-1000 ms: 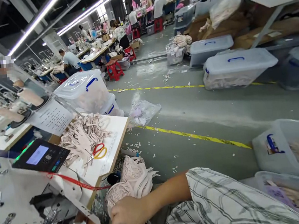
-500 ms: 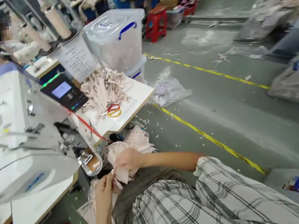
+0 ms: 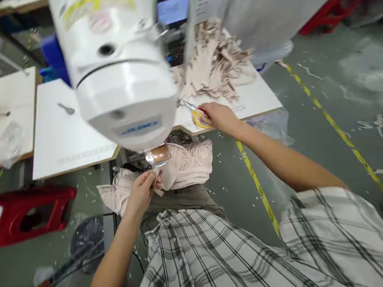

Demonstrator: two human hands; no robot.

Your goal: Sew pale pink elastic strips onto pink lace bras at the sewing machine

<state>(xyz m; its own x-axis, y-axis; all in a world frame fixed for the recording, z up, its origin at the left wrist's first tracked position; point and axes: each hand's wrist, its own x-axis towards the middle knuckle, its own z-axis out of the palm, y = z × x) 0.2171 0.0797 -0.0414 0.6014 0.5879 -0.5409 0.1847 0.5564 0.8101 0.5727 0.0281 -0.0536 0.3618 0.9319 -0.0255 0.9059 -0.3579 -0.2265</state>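
My left hand (image 3: 145, 188) pinches an edge of a pale pink lace bra (image 3: 186, 164) that lies across my lap, just under the sewing machine (image 3: 125, 86). Its lacy cups spread to both sides of that hand. Over on the white tabletop, my right hand (image 3: 221, 118) has its fingers closed around the handles of a pair of scissors (image 3: 197, 118) with red and yellow loops. The blades point up and left, towards a heap of pale pink fabric straps (image 3: 214, 64). The machine head hides part of the table.
A white side table (image 3: 65, 133) holds a small grey tool. A red plastic stool (image 3: 25, 216) lies at the lower left. Clear plastic bins stand behind the heap. Yellow tape (image 3: 258, 182) and scraps mark the floor at right.
My right hand has left the bra and reached up to the scissors on the table. The left hand keeps its pinch. My view has swung left, bringing the machine head to the middle.
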